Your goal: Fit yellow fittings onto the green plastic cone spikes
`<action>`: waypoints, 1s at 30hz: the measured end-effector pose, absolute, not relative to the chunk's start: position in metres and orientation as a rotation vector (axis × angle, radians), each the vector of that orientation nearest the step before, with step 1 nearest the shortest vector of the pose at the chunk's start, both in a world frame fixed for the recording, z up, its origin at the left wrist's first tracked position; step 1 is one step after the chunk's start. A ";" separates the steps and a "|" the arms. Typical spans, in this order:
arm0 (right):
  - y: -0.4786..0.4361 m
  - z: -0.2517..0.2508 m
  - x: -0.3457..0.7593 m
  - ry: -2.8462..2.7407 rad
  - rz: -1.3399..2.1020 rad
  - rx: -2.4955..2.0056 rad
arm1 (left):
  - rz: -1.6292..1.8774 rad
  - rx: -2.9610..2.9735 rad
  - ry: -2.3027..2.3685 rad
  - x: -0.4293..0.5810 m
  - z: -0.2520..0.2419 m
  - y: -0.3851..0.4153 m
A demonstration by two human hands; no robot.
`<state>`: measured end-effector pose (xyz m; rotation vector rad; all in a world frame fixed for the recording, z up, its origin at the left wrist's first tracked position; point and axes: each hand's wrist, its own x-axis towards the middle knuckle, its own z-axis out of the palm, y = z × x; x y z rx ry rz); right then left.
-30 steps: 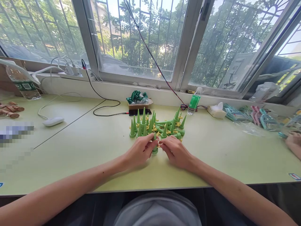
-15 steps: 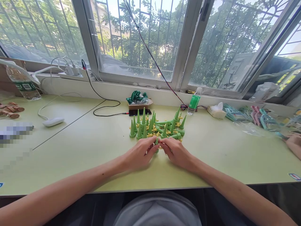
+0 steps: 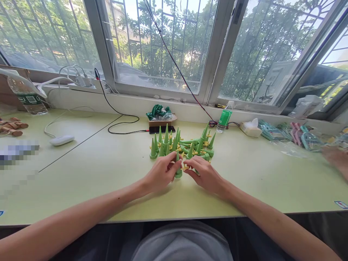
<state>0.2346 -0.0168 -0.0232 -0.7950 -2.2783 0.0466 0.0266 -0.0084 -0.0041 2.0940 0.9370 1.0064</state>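
Note:
My left hand (image 3: pixel 162 169) is closed around a green plastic watering spike (image 3: pixel 178 174), held upright with its wide cap end down and its tip between the fingers. Just to its right, my right hand (image 3: pixel 203 172) pinches a small yellow valve piece (image 3: pixel 185 168) between thumb and fingertips. The valve is close beside the spike; whether they touch I cannot tell. Beyond both hands several more green spikes (image 3: pixel 166 135) stand on their caps or lie on the table, with yellow valves among them.
On the pale table (image 3: pixel 103 195) behind the spikes lie a phone (image 3: pixel 162 129) on a cable and a small box (image 3: pixel 160 117). A water bottle (image 3: pixel 224 117) and a tissue pack (image 3: pixel 250 128) stand to the right. Another person's blurred hand (image 3: pixel 337 158) shows at the right edge.
My hands have drawn slightly apart. The green spike now shows more fully in my left hand, and the yellow valve has come into view in my right. The other person's hand has moved.

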 end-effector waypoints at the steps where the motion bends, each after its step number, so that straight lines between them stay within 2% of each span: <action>1: -0.017 -0.023 0.235 -2.288 0.049 -0.782 | 1.004 2.108 0.941 0.027 -0.004 -0.009; 30: -0.018 -0.023 0.234 -2.390 0.119 -0.858 | 1.001 2.298 0.844 0.025 -0.004 -0.011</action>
